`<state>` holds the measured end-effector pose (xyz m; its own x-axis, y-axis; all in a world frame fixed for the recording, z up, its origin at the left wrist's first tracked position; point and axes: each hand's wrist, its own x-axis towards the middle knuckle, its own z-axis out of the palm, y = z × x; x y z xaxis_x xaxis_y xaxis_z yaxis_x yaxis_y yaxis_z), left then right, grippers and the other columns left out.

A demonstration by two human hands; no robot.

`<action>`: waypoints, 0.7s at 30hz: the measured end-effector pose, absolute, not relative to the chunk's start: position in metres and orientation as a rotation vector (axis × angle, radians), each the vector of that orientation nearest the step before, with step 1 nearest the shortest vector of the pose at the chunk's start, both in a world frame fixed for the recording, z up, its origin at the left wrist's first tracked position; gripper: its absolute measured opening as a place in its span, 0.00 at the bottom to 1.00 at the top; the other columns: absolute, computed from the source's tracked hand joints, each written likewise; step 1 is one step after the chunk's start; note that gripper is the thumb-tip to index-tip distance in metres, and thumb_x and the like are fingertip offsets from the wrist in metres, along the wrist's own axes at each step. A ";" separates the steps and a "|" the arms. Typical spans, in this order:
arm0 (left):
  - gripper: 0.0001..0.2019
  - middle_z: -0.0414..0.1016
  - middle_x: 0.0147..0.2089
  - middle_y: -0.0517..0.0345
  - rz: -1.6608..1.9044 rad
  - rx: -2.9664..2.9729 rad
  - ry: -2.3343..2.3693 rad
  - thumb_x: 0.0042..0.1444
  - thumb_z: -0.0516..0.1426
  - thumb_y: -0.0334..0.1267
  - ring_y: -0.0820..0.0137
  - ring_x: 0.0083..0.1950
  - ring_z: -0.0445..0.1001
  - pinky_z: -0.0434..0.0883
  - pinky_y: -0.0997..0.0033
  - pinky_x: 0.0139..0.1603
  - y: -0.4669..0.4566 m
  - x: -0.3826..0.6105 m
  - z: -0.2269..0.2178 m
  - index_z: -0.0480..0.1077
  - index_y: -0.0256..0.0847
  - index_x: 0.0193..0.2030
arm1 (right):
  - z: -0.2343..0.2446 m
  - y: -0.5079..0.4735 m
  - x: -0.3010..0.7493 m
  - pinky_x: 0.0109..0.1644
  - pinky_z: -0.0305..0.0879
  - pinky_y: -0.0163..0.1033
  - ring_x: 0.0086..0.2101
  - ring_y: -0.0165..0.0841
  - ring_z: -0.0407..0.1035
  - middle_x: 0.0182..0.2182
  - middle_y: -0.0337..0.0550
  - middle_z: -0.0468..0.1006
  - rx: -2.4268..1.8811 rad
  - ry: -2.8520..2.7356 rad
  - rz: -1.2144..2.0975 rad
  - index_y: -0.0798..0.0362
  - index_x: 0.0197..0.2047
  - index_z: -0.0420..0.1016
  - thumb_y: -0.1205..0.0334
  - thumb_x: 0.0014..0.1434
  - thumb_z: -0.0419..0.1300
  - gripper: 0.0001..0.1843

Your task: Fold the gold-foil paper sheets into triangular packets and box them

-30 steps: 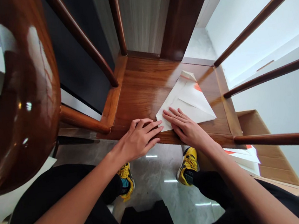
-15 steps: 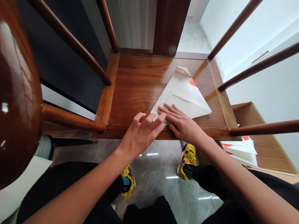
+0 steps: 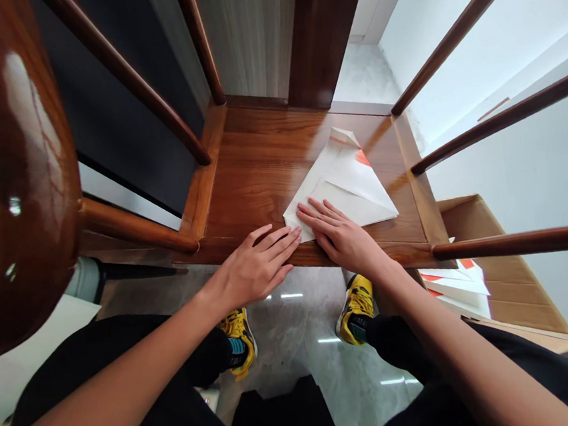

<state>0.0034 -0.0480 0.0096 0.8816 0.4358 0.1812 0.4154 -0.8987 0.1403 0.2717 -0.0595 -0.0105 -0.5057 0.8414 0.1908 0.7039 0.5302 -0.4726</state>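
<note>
A folded sheet of white paper (image 3: pixel 348 180) with an orange patch lies on the brown wooden seat (image 3: pixel 253 156). Its left corner points toward my left hand (image 3: pixel 258 262), which is stretched out flat at the seat's front edge, fingertips at the paper's lower left corner. My right hand (image 3: pixel 339 231) rests with fingers extended on the lower part of the paper, pressing it against the wood. Neither hand grips anything. The part of the paper under my right palm is hidden.
At the right, below a wooden rail (image 3: pixel 518 243), a cardboard box (image 3: pixel 517 291) holds several white and orange folded papers (image 3: pixel 456 280). Wooden spindles (image 3: pixel 481 120) stand along both sides of the seat. A glossy rounded wooden piece (image 3: pixel 14 179) fills the upper left.
My left hand has drawn back a little to the left and down, its bent fingers now straightened. My right hand stays on the paper, almost unmoved.
</note>
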 end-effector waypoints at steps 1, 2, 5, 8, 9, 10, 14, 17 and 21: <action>0.27 0.60 0.78 0.48 0.320 2.938 0.664 0.75 0.51 0.40 0.60 0.79 0.59 0.52 0.51 0.79 -0.049 0.001 0.009 0.58 0.35 0.77 | -0.010 -0.060 0.272 0.80 0.48 0.62 0.76 0.39 0.45 0.76 0.38 0.56 -1.264 -2.377 0.477 0.44 0.80 0.50 0.68 0.74 0.47 0.34; 0.28 0.60 0.78 0.46 0.319 2.927 0.638 0.75 0.51 0.42 0.60 0.79 0.58 0.52 0.51 0.79 -0.050 -0.002 0.009 0.57 0.34 0.77 | -0.009 -0.060 0.271 0.80 0.48 0.62 0.76 0.39 0.45 0.76 0.38 0.56 -1.260 -2.379 0.480 0.44 0.80 0.50 0.68 0.74 0.47 0.34; 0.28 0.63 0.77 0.48 0.344 2.882 0.451 0.76 0.50 0.44 0.61 0.79 0.60 0.52 0.51 0.79 -0.049 -0.007 0.011 0.56 0.36 0.78 | -0.005 -0.062 0.271 0.80 0.46 0.64 0.76 0.41 0.43 0.77 0.39 0.54 -1.246 -2.387 0.485 0.45 0.80 0.48 0.64 0.74 0.51 0.35; 0.29 0.64 0.76 0.47 0.461 2.811 0.469 0.76 0.47 0.43 0.61 0.79 0.59 0.54 0.52 0.79 -0.044 -0.007 0.012 0.53 0.35 0.79 | -0.002 -0.066 0.270 0.80 0.45 0.64 0.77 0.42 0.41 0.77 0.41 0.53 -1.217 -2.414 0.491 0.46 0.80 0.47 0.63 0.73 0.53 0.37; 0.29 0.62 0.77 0.46 0.492 2.798 0.560 0.76 0.47 0.44 0.61 0.79 0.58 0.54 0.51 0.79 -0.043 -0.006 0.011 0.52 0.34 0.79 | -0.001 -0.067 0.271 0.80 0.44 0.64 0.77 0.42 0.42 0.77 0.41 0.53 -1.205 -2.423 0.495 0.46 0.80 0.46 0.64 0.72 0.53 0.38; 0.30 0.60 0.78 0.45 0.503 2.795 0.652 0.76 0.47 0.44 0.59 0.80 0.56 0.54 0.50 0.79 -0.041 -0.005 0.010 0.51 0.34 0.79 | 0.000 -0.068 0.271 0.80 0.44 0.64 0.77 0.42 0.42 0.77 0.42 0.53 -1.192 -2.432 0.500 0.46 0.81 0.46 0.65 0.72 0.53 0.38; 0.29 0.60 0.78 0.49 0.441 2.825 0.819 0.75 0.51 0.45 0.56 0.80 0.56 0.55 0.46 0.79 -0.040 -0.003 0.004 0.56 0.40 0.79 | 0.000 -0.073 0.273 0.80 0.45 0.65 0.77 0.42 0.41 0.77 0.43 0.54 -1.172 -2.447 0.514 0.47 0.81 0.43 0.67 0.69 0.53 0.41; 0.28 0.62 0.78 0.50 0.472 2.822 0.870 0.75 0.52 0.43 0.56 0.78 0.59 0.57 0.46 0.78 -0.041 -0.004 0.002 0.58 0.40 0.78 | 0.000 -0.075 0.273 0.80 0.46 0.66 0.76 0.43 0.42 0.76 0.42 0.55 -1.164 -2.438 0.518 0.45 0.81 0.42 0.68 0.68 0.55 0.43; 0.25 0.61 0.78 0.49 0.522 2.814 0.998 0.74 0.52 0.41 0.55 0.78 0.59 0.59 0.45 0.76 -0.041 -0.003 0.002 0.63 0.42 0.75 | 0.000 -0.075 0.273 0.80 0.46 0.64 0.76 0.42 0.42 0.77 0.39 0.54 -1.163 -2.436 0.520 0.43 0.81 0.43 0.68 0.69 0.55 0.43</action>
